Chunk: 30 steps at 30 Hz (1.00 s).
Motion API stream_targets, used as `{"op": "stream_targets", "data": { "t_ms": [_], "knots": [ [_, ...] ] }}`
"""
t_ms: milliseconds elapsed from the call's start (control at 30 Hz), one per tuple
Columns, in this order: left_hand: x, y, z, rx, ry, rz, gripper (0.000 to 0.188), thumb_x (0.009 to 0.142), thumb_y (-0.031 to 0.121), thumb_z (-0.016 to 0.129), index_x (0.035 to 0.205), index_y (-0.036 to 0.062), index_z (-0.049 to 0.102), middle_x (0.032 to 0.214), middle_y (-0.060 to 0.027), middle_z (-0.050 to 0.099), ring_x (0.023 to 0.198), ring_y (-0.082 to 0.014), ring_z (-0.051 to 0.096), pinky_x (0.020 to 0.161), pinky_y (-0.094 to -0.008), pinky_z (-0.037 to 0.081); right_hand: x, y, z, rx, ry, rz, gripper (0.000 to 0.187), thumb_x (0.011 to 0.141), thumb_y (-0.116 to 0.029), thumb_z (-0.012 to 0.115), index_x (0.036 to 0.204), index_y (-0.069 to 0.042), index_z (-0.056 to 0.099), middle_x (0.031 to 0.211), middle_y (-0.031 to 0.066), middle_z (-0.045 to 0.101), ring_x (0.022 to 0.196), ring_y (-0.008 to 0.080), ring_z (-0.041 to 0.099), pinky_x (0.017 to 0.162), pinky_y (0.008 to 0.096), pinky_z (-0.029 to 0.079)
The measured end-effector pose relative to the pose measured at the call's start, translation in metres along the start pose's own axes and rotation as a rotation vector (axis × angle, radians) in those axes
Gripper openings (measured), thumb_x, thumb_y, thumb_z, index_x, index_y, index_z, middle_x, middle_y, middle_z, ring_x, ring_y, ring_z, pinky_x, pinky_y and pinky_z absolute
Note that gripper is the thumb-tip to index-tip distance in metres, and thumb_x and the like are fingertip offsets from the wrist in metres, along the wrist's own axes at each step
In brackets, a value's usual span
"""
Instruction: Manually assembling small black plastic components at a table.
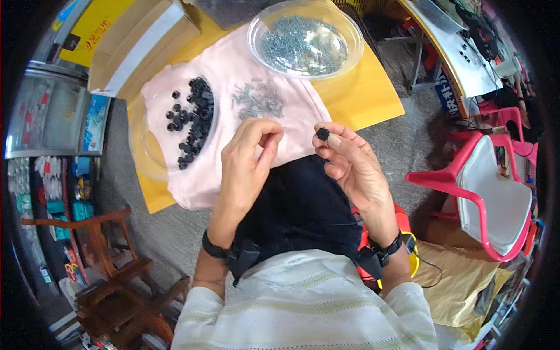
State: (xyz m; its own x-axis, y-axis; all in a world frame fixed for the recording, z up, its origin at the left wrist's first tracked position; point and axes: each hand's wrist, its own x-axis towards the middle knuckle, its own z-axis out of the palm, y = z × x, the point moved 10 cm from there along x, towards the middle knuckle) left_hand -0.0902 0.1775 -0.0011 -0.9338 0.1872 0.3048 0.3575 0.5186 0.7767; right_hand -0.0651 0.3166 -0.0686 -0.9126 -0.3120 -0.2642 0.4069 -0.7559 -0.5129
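Note:
My right hand (pixel 354 165) pinches a small black round plastic part (pixel 322 133) between thumb and forefinger, just off the edge of a pink cloth (pixel 245 70). My left hand (pixel 248 163) hovers beside it with its fingers curled together; whether they hold a screw is hidden. A loose heap of small silver screws (pixel 258 99) lies on the cloth right above my left hand. Further left, a pile of black round parts (pixel 192 122) sits in a clear shallow dish (pixel 146 157).
A clear plastic bowl (pixel 304 38) full of silver screws stands at the back. A cardboard box (pixel 143 44) lies at the back left on the yellow table (pixel 367 87). A pink plastic chair (pixel 496 192) is to the right, a wooden chair (pixel 111 280) at lower left.

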Motion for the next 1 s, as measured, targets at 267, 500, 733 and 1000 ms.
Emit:
{"op": "stream_targets", "data": {
  "t_ms": [267,500,733,1000],
  "knots": [
    [-0.018,0.01,-0.023,-0.485,0.089,-0.074,0.02,0.083,-0.006,0.061,0.103,-0.0016,0.061,0.094,-0.0043,0.059,0.08,-0.0093,0.059,0.07,-0.0195,0.047,0.004,0.021,0.025,0.032,-0.091,0.07,0.025,0.089,-0.012,0.06,0.112,-0.002,0.059,0.095,0.0059,0.064,0.077,0.0064,0.056,0.058,0.0184,0.048],
    [-0.029,0.001,-0.03,-0.846,0.161,-0.197,0.017,0.084,-0.003,0.062,0.101,-0.0034,0.056,0.092,-0.0121,0.065,0.079,-0.0167,0.065,0.073,-0.0284,0.055,0.002,0.028,0.035,-0.033,-0.095,0.065,0.024,0.089,-0.013,0.06,0.111,-0.003,0.061,0.093,0.0036,0.063,0.077,0.0048,0.056,0.057,0.0177,0.048],
    [-0.034,-0.001,-0.042,-0.83,0.26,-0.034,0.015,0.081,-0.003,0.065,0.094,0.0,0.059,0.093,-0.0126,0.059,0.078,-0.0166,0.057,0.074,-0.0283,0.048,0.001,0.038,0.043,-0.091,-0.092,0.049,0.026,0.089,-0.014,0.061,0.113,-0.002,0.06,0.094,0.0032,0.063,0.078,0.0046,0.056,0.058,0.0175,0.049],
    [-0.044,-0.008,-0.027,-0.91,0.278,-0.094,0.018,0.077,-0.007,0.068,0.092,-0.0015,0.061,0.096,-0.0091,0.059,0.087,-0.0132,0.058,0.079,-0.0245,0.047,-0.003,0.047,0.043,-0.033,-0.162,0.079,0.03,0.09,-0.015,0.06,0.116,-0.002,0.058,0.095,0.0029,0.063,0.08,0.0048,0.057,0.061,0.0176,0.052]
  ]
}}
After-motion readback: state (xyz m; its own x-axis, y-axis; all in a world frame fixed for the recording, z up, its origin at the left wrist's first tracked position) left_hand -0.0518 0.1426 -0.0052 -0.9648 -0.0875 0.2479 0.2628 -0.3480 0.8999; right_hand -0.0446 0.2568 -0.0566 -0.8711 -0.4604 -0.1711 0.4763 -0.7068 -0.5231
